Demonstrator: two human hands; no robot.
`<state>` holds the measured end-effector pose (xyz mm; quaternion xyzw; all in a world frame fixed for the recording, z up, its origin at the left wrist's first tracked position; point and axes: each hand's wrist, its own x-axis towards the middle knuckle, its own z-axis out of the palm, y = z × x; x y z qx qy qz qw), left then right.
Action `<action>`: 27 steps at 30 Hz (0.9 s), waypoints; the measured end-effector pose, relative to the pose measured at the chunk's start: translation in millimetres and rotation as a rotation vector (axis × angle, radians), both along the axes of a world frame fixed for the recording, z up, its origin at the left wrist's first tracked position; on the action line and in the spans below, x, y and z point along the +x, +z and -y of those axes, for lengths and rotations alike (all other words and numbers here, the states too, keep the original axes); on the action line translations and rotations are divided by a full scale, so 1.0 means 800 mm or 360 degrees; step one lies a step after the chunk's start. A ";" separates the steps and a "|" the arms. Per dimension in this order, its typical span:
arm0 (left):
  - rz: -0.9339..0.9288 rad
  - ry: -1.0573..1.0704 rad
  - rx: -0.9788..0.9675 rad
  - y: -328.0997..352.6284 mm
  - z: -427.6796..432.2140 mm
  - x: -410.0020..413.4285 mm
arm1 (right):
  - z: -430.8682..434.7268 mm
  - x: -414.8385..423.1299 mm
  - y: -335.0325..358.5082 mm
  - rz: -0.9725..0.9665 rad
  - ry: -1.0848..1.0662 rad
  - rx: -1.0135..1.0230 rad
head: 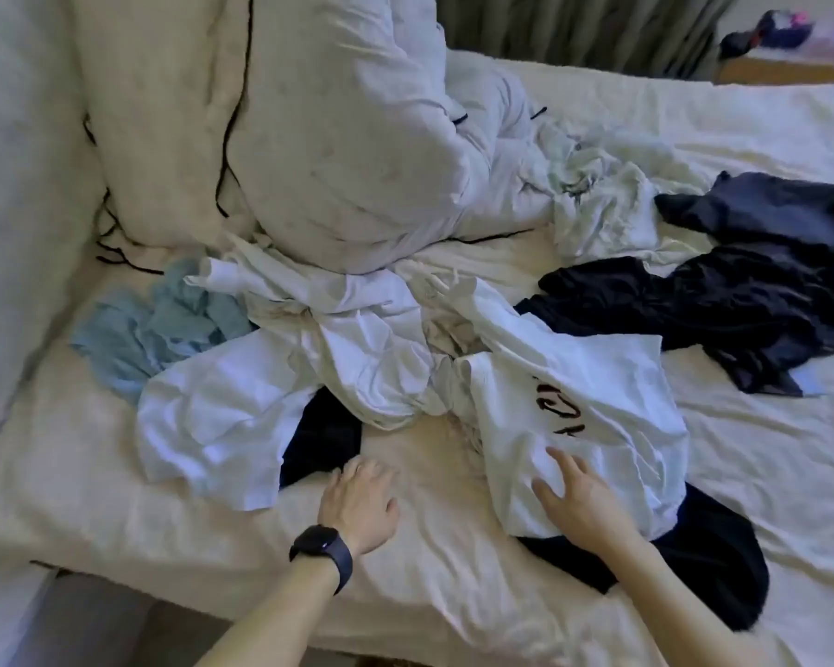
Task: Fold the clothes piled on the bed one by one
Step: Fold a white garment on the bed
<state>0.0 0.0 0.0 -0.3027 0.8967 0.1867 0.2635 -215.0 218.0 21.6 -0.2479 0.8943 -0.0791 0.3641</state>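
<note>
Now, right hand (583, 505) on white shirt (574, 377), left hand (359, 503) seemingly at black garment (323, 435).

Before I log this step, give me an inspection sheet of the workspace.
Surface: wrinkled cream bed sheet.
Job's things: lettered white T-shirt, second white shirt, light blue garment, black garments, all unfolded.
Clutter: bunched duvet at the head end.
Grippers: left hand, wearing a watch, rests on the sheet; right hand lies flat on the lettered T-shirt, fingers spread.
Cables: nothing seen.
Surroundings: curtain, side table beyond the bed.
</note>
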 end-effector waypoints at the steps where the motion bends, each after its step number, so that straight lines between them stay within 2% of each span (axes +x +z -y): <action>1: 0.0042 -0.0056 0.0014 -0.020 0.018 0.001 | 0.013 0.000 -0.019 0.0037 -0.0090 0.0014; 7: 0.0209 -0.0326 -0.0047 -0.134 0.075 0.005 | 0.042 -0.007 -0.114 0.0082 -0.0497 0.0161; 11: 0.0110 -0.0369 -0.0050 -0.176 0.081 0.021 | 0.048 -0.002 -0.165 -0.0067 -0.0606 0.0071; 14: -0.0081 -0.0403 -0.0151 -0.200 0.077 0.031 | 0.048 0.002 -0.196 -0.0158 -0.0609 0.0065; 16: -0.0056 -0.0397 -0.0185 -0.212 0.079 0.031 | 0.047 0.005 -0.205 -0.0206 -0.0595 0.0074; 20: 0.0136 -0.0415 -0.0175 -0.207 0.079 0.026 | 0.044 -0.002 -0.185 -0.0221 -0.0561 0.0085; 24: 0.0320 -0.0340 -0.0110 -0.157 0.067 0.000 | 0.029 -0.012 -0.119 -0.0223 -0.0738 -0.0006; 27: 0.0243 -0.0104 0.0141 -0.093 0.053 -0.027 | 0.007 -0.001 -0.041 -0.0288 -0.0854 -0.0236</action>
